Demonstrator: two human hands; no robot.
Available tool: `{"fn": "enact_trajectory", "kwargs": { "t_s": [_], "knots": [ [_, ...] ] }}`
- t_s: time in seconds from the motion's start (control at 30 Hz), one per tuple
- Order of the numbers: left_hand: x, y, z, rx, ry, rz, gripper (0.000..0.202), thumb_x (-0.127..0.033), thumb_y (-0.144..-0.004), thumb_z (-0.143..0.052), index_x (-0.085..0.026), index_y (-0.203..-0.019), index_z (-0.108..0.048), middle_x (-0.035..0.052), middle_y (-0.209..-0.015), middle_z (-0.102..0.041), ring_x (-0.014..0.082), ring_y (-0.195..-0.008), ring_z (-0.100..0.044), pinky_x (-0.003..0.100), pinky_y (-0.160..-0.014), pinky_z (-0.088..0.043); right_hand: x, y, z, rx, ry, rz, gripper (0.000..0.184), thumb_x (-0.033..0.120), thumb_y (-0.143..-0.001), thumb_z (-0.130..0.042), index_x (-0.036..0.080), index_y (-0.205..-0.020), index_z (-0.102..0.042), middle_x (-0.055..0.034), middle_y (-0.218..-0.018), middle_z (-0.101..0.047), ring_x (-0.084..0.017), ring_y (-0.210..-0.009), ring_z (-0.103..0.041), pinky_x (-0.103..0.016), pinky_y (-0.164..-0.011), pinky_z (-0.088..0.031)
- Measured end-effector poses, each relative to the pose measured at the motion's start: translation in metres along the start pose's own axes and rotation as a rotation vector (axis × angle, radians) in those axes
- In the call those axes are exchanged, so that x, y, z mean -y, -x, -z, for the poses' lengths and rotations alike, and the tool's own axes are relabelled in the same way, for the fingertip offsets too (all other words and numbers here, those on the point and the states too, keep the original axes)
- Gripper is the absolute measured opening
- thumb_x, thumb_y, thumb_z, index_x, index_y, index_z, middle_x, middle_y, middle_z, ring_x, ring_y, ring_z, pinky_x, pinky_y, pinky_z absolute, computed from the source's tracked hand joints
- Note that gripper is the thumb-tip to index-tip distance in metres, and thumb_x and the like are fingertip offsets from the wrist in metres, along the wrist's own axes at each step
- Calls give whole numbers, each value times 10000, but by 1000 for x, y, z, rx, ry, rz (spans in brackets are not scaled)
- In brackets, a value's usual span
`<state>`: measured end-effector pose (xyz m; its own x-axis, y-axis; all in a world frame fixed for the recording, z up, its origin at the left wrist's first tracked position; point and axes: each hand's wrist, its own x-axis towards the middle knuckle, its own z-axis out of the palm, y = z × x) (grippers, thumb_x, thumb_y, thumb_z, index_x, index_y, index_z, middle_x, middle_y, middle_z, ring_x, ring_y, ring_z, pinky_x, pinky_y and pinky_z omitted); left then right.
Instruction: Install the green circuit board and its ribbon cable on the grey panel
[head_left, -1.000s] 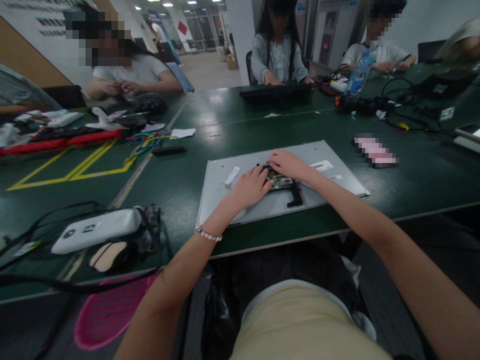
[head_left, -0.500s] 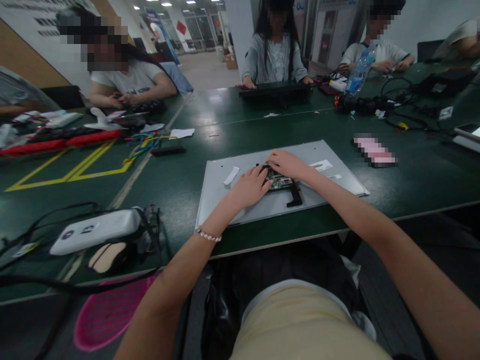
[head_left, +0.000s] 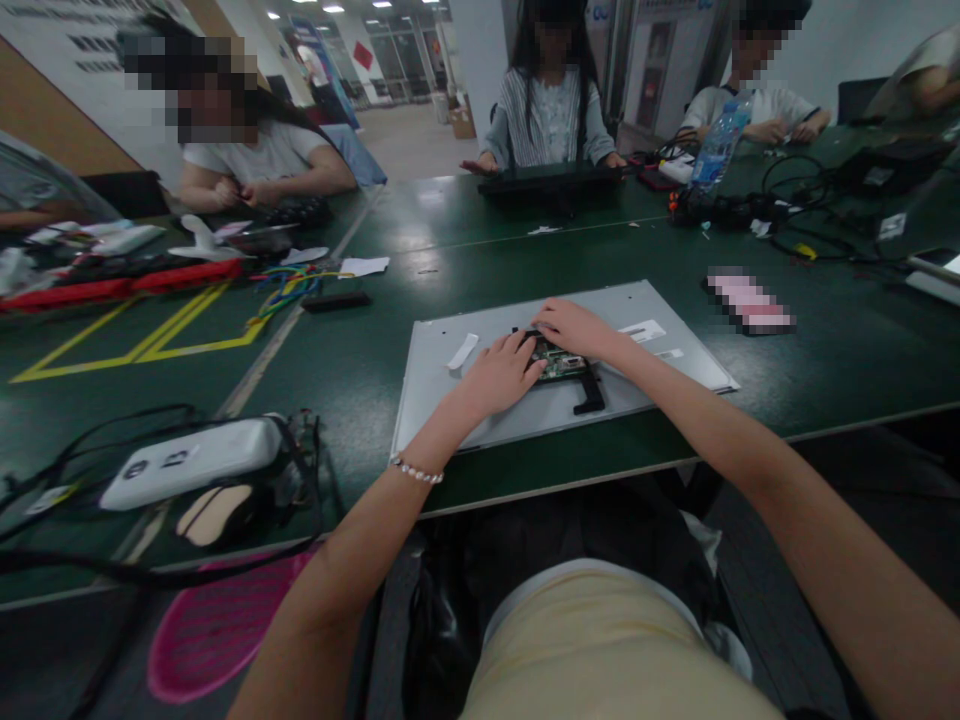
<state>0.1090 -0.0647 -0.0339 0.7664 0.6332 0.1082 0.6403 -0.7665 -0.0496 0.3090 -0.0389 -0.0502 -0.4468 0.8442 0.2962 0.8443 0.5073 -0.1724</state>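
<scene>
A green circuit board [head_left: 562, 366] in a black frame lies on a flat silver-grey panel [head_left: 427, 390]. A black L-shaped arm [head_left: 590, 393] of the frame juts toward the table's front edge. My left hand [head_left: 501, 374] grips the board's left side, its fingers over the upper part and its thumb near the lower edge. On the far edge of the board, my right hand [head_left: 574, 325] has its fingers bent around it; the fingertips are partly hidden. White labels [head_left: 646, 330] show on the panel beside my right wrist, and a loose-looking white strip [head_left: 463, 351] lies left of the board.
A pink phone [head_left: 750, 300] lies to the right. At left are a white power strip [head_left: 195, 462], a beige-and-black mouse [head_left: 217, 515], cables and a pink basket [head_left: 225, 630] below the table edge. Several people sit across the green table [head_left: 450, 235]; a water bottle [head_left: 716, 145] stands far right.
My hands and the board stay almost still. Across the table, the middle person's hand at the black device has lifted slightly, and the left person's hands have shifted a little.
</scene>
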Motion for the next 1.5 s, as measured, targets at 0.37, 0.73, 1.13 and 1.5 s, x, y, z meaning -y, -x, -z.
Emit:
{"fn": "enact_trajectory", "kwargs": {
  "t_s": [0.37, 0.73, 1.13, 1.5],
  "knots": [
    [0, 1, 0, -5, 3, 3, 523, -447, -988, -246, -125, -1375, -388, 156, -1442, -393, 271, -1313, -375, 412, -1016, -368, 1, 0, 0, 8, -4, -16, 312, 189, -940, -404, 140, -1132, -645, -125, -1094, -589, -215, -1000, -531, -311, -850, -394],
    [0, 1, -1, 0, -4, 8, 518, -443, -988, -255, -129, -1381, -382, 155, -1446, -388, 270, -1310, -375, 409, -1018, -364, 1, 0, 1, 10, -13, -17, 301, 182, -937, -410, 139, -1116, -648, -125, -1088, -586, -214, -991, -529, -304, -842, -390],
    [-2, 1, 3, 5, 4, 3, 514, -443, -988, -258, -128, -1372, -391, 152, -1435, -397, 276, -1289, -394, 407, -997, -377, 1, 1, 1, 10, -10, -28, 304, 194, -940, -407, 147, -1121, -646, -121, -1093, -579, -214, -987, -526, -307, -837, -389],
    [-4, 4, 5, 5, -4, 6, 493, -431, -987, -270, -133, -1357, -403, 153, -1419, -410, 270, -1268, -413, 394, -986, -384, 2, 1, 0, 7, -12, -7, 310, 181, -939, -402, 130, -1123, -646, -129, -1088, -589, -218, -1008, -528, -314, -854, -395]
  ]
}}
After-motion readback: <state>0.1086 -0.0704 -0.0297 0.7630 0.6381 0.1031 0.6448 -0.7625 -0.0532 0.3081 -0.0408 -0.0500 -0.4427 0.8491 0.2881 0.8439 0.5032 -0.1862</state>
